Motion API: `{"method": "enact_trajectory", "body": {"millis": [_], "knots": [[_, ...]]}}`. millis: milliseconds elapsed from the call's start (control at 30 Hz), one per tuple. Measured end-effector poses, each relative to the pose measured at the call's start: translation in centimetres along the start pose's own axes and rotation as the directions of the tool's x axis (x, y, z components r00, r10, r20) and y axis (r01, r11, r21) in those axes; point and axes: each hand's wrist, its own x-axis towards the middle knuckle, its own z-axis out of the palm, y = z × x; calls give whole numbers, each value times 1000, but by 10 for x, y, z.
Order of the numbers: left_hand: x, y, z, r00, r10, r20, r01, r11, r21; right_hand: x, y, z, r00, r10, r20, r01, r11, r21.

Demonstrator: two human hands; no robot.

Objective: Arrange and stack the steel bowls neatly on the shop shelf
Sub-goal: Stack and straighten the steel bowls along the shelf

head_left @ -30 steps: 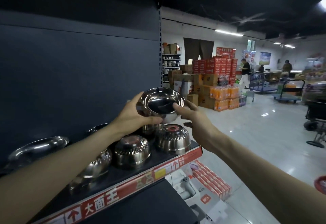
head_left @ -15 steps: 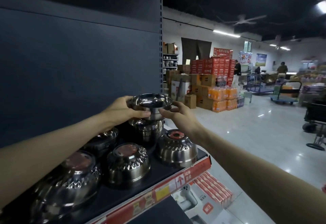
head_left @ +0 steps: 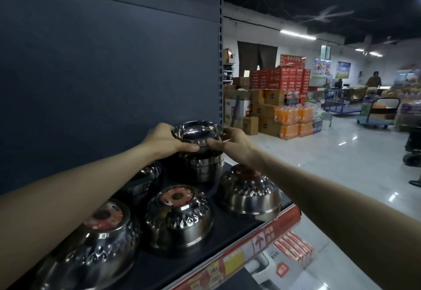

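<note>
A shiny steel bowl sits upright on top of a stack of steel bowls at the back right of the dark shelf. My left hand grips the bowl's left side and my right hand grips its right side, fingers curled round the rim. In front of the stack, three patterned steel bowls lie upside down with red stickers on their bases: one at the right, one in the middle, one at the left. A further bowl lies partly hidden behind my left forearm.
The shelf's dark back panel rises behind the bowls, ending at a slotted upright. A red price strip runs along the shelf's front edge. To the right lie open shop floor, stacked cartons, orange drink packs, trolleys and a distant person.
Both hands have lowered the bowl from above the shelf onto the stack at the back right. The view has shifted nearer and lower over the shelf.
</note>
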Motion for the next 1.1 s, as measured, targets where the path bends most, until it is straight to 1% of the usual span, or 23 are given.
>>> {"method": "enact_trajectory", "body": {"millis": [67, 167, 233, 300, 433, 667, 800, 867, 1000, 1100], "knots": [[0, -4, 5, 1000, -9, 24, 8, 998, 59, 1, 6, 3, 1000, 1, -3, -1, 999, -51], [1, -6, 10, 999, 2, 50, -8, 992, 125, 1, 13, 4, 999, -39, 2, 39, 994, -98], [2, -6, 8, 997, -34, 68, 23, 988, 152, 0, 11, 2, 999, -43, -4, 43, 991, -124], [3, -7, 5, 993, -75, 86, 58, 980, 188, -2, 9, -2, 999, -38, 15, 41, 981, -189], [-2, -8, 6, 986, -114, 125, 77, 961, 267, -8, 9, 0, 999, -16, 30, 23, 961, -276], [-5, -4, 9, 974, -147, 172, 102, 965, 243, -13, 11, -1, 999, 51, 4, -45, 917, -396], [-17, 0, 8, 971, -145, 190, 94, 963, 253, -22, 3, 2, 993, 89, -76, -115, 863, -492], [-27, 6, 4, 977, -135, 165, 88, 961, 263, -32, -5, 5, 990, 76, -121, -131, 830, -543], [-55, 21, -13, 984, -107, 141, 67, 963, 261, -62, -25, 5, 994, 38, -105, -88, 846, -525], [-73, 31, -25, 988, -70, 137, 32, 965, 261, -85, -36, -1, 996, 39, -86, -78, 860, -504]]}}
